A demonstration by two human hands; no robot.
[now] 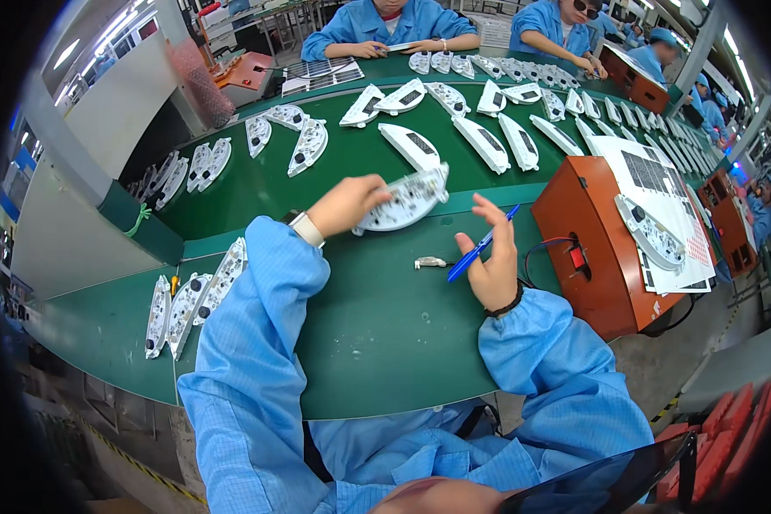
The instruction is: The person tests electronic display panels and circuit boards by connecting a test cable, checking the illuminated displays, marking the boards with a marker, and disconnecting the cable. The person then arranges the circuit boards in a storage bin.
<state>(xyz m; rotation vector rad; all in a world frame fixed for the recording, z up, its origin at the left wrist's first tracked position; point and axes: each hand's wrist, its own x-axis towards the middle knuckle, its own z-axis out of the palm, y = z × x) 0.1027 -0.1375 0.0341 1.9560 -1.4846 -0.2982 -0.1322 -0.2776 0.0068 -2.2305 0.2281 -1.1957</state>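
Note:
My left hand [349, 206] is closed on the left end of a white half-moon-shaped housing [407, 199] with electronic parts on its upper face. The housing is tilted above the green work surface [385, 343], near the belt's edge. To the right, my right hand [494, 265] carries a blue pen [481, 246] tucked between thumb and fingers, with its fingertips raised and partly spread. A gap separates this hand from the housing. Between the hands, a small pale connector-like piece [431, 262] lies on the green surface.
Several similar housings [184, 313] lie left of my left arm. Beyond, many more line a green belt [351, 188]. An orange-brown box [591, 248] with a cable stands at right, bearing printed sheets and a housing [651, 231]. Co-workers in blue [385, 30] sit across the belt.

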